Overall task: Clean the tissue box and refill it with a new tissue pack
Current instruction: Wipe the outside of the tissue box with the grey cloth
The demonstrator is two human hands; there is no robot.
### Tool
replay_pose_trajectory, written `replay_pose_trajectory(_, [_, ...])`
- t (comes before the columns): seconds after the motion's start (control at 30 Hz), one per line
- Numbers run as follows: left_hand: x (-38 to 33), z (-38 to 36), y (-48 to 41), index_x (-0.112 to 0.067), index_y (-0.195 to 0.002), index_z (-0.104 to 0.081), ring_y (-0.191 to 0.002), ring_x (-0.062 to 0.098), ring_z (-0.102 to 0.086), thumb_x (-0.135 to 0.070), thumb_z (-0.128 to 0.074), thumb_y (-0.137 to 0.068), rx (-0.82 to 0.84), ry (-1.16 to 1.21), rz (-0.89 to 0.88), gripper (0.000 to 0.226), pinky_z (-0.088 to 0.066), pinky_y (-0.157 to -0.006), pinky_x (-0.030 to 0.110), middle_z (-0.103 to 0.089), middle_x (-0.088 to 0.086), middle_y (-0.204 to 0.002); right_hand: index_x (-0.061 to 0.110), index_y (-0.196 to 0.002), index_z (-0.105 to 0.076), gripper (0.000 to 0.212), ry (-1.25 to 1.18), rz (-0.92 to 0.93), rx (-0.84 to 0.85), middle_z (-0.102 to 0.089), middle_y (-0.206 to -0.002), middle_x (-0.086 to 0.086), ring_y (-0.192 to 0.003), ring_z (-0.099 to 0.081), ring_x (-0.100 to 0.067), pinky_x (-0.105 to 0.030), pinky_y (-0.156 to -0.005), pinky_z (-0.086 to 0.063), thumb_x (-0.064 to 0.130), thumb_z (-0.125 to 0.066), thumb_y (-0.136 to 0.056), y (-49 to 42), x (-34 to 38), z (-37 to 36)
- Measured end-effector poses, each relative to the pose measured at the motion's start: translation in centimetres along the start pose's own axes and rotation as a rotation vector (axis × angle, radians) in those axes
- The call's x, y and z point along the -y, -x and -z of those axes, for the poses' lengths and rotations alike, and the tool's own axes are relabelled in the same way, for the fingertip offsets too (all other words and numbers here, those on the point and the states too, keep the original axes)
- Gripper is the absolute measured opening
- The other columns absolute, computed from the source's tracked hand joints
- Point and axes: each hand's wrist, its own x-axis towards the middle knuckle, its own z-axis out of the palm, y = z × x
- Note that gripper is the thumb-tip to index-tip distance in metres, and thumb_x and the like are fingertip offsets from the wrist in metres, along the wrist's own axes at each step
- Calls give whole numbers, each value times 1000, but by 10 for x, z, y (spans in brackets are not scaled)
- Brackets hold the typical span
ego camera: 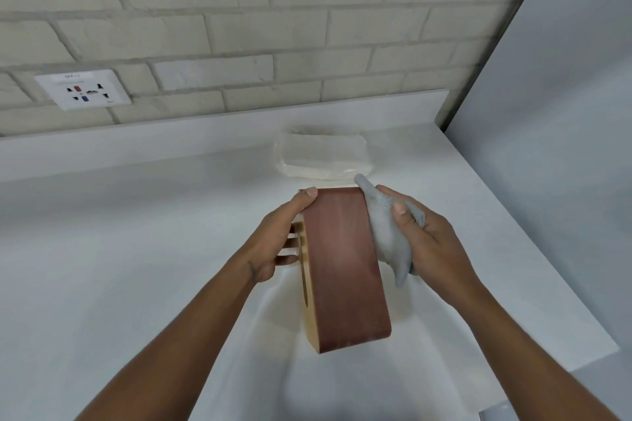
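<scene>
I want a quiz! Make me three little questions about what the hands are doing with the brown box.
1. True or false: the right hand presses a grey cloth against the tissue box.
2. Which hand grips the box with no cloth? A) left hand B) right hand C) neither
3. Fill in: the new tissue pack lies on the ___, behind the box.

Key: 1 true; 2 A; 3 counter.
</scene>
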Motion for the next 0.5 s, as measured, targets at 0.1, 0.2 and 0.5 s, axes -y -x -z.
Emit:
replay_pose_trajectory(0.1, [1,2,-4,-48,-92,-78,-88,16,-72,-95,-61,-62,-37,24,54,58,-54,-78,35,-79,-11,-82,53,-123,-61,38,-21,-28,-22,-69,-109,20,-95,-60,-5,-20,-70,-40,63,-41,-92,-5,-1,0])
replay_pose_trajectory(0.2, [2,3,-9,-45,-92,-79,-82,15,-68,-96,-57,-67,-54,21,58,61,-52,-77,35,-77,-12,-80,51,-125,-61,40,-31,-40,-43,-69,-118,18,-107,-63,-9,-28,-81,-47,63,-42,-92,-11,-1,3])
replay_pose_trajectory(0.5, [2,5,-16,-47,-116,-66,-111,18,-60,-91,-47,-81,-107,35,34,59,-46,-80,36,-63,-6,-123,50,-123,-62,40,-23,-44,-53,-69,-118,19,-113,-63,-9,-27,-82,-43,63,-42,-91,-20,-6,4])
